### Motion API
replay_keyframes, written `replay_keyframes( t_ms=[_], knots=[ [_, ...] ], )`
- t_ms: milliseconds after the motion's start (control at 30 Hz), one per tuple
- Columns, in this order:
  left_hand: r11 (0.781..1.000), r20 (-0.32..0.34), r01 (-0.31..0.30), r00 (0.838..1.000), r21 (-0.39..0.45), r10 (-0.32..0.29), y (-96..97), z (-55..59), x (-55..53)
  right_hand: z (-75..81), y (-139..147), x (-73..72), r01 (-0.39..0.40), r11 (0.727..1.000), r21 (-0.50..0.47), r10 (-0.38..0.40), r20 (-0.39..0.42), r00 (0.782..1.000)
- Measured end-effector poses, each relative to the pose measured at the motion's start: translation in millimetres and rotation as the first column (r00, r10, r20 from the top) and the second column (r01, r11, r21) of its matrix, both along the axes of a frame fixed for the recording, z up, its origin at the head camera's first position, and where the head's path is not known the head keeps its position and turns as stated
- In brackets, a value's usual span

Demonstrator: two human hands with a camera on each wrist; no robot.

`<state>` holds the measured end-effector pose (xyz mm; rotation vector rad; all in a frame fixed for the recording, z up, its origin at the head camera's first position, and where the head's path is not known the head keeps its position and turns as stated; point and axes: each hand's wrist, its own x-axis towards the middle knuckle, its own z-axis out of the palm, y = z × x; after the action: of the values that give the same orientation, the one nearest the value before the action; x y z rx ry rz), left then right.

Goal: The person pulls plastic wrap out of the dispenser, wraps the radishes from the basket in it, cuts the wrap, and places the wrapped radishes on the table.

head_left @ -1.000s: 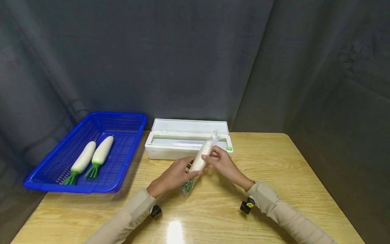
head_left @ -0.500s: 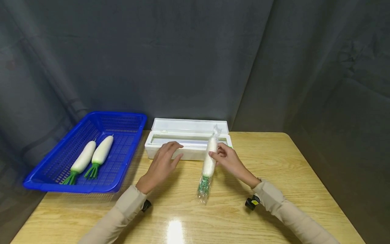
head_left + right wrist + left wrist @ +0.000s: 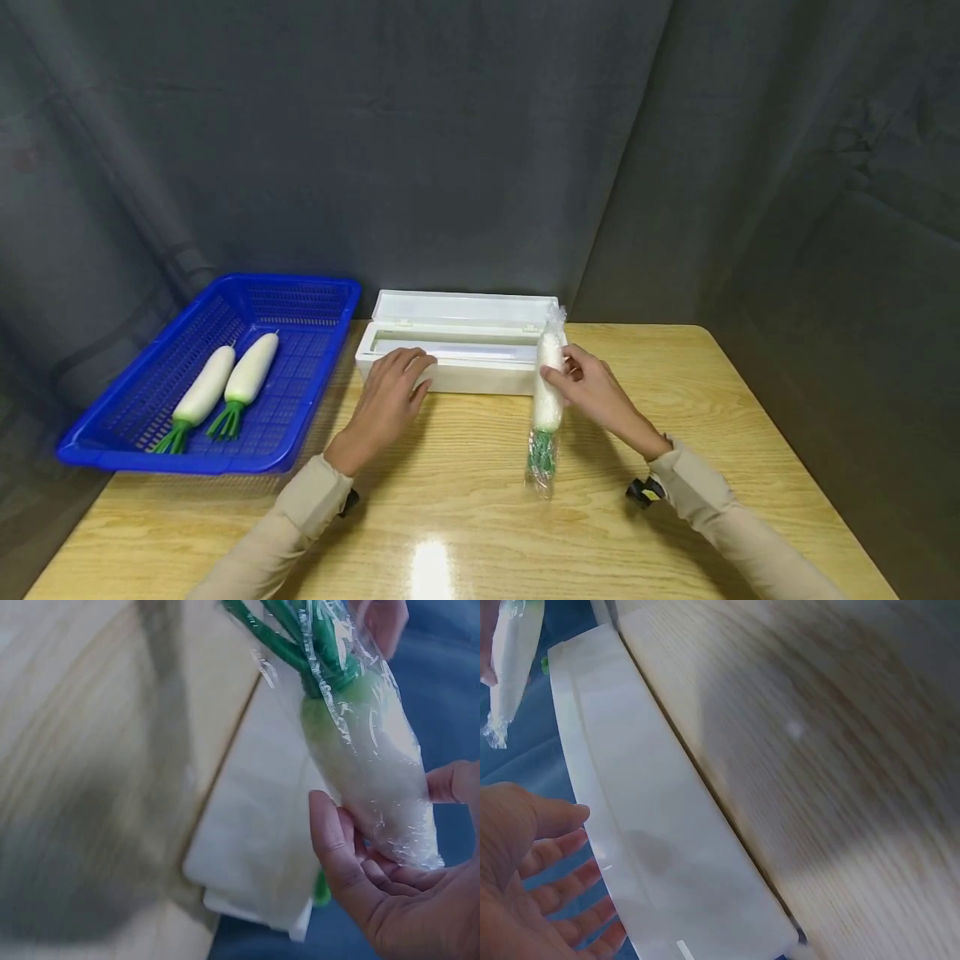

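A white radish (image 3: 549, 382) with green stems, wrapped in clear plastic film, is held by my right hand (image 3: 597, 395) between thumb and fingers. In the right wrist view the film around the radish (image 3: 367, 750) looks crinkled and shiny. A white cling film box (image 3: 480, 377) with its lid up stands behind the hands, and the radish's upper end overlaps its right end. My left hand (image 3: 390, 400) is at the box's left front, fingers spread and slightly bent, holding nothing. From the left wrist view, those fingers (image 3: 562, 892) lie along the box's edge; whether they touch it I cannot tell.
A blue plastic basket (image 3: 318, 400) on the left of the wooden table (image 3: 480, 525) holds two unwrapped radishes (image 3: 252, 368). Dark grey curtains (image 3: 450, 150) stand behind the table and to both sides.
My left hand has let go of the wrapped radish and moved left to the box. My right hand has carried the radish rightward, and it now points more straight up and down in view.
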<state>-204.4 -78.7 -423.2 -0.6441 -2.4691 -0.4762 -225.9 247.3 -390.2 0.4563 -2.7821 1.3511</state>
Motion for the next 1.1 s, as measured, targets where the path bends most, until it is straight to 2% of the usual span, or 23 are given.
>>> replay_keyframes(
  t_ms=[167, 367, 700, 933, 1100],
  knots=[
    [0.999, -0.010, -0.008, 1.000, -0.034, 0.008, -1.4, 0.7, 0.0, 10.9, 20.5, -0.5, 0.050, 0.994, 0.092, -0.044, -0.065, 0.997],
    [0.999, -0.021, -0.002, 1.000, -0.039, 0.002, -2.9, 0.1, -0.4, 20.7, 43.4, -3.0, 0.109, 0.979, 0.171, -0.098, -0.074, 0.992],
    [0.999, -0.020, 0.006, 1.000, -0.035, -0.007, -2.5, 0.3, -1.4, 18.6, 75.3, -14.0, 0.113, 0.946, 0.304, -0.123, 0.013, 0.992],
    [0.999, -0.014, -0.001, 1.000, -0.047, 0.000, -2.3, -0.4, -2.2, 11.0, 98.5, -25.5, 0.098, 0.935, 0.340, -0.144, 0.111, 0.983],
    [0.999, -0.008, -0.003, 1.000, -0.046, 0.002, -2.5, -2.2, -1.8, 5.2, 110.6, -32.7, 0.083, 0.919, 0.386, -0.147, 0.140, 0.979]
  ],
)
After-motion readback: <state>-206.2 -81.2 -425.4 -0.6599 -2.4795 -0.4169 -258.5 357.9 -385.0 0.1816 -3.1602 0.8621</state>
